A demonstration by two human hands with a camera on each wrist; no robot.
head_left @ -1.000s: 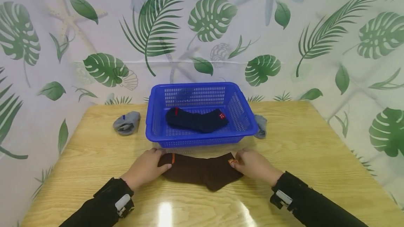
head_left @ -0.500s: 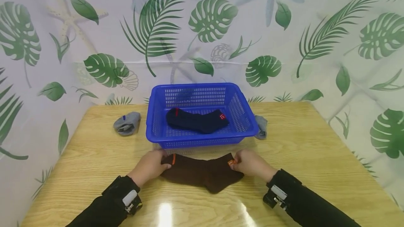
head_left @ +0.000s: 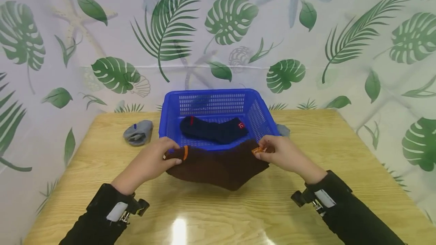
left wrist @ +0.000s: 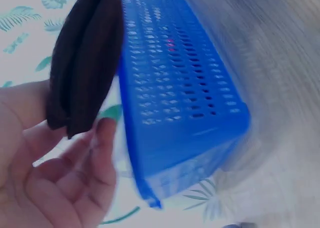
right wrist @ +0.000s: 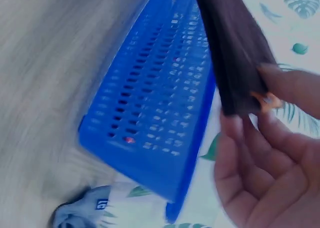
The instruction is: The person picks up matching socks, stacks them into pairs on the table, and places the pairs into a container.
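Observation:
A dark brown sock (head_left: 218, 167) with orange marks at both ends hangs stretched between my two hands, lifted off the table at the front rim of the blue basket (head_left: 218, 147). My left hand (head_left: 160, 158) pinches the toe end between thumb and fingers. At the other end, by the orange label, my right hand (head_left: 282, 153) pinches the cuff. Inside the basket lies a dark navy sock (head_left: 214, 130) with a red label and a red stripe. In the left wrist view the brown sock (left wrist: 87, 62) shows two layers edge-on.
A bunched grey sock (head_left: 137, 133) rests on the wooden table (head_left: 102, 169) left of the basket. Another grey sock (head_left: 283, 129) pokes out at the basket's right side, partly hidden. Behind stands a leaf-patterned cloth backdrop (head_left: 218, 29).
Both hands have raised the brown sock from the table and moved it forward, so it now overlaps the basket's front rim. The basket and the other socks have stayed put.

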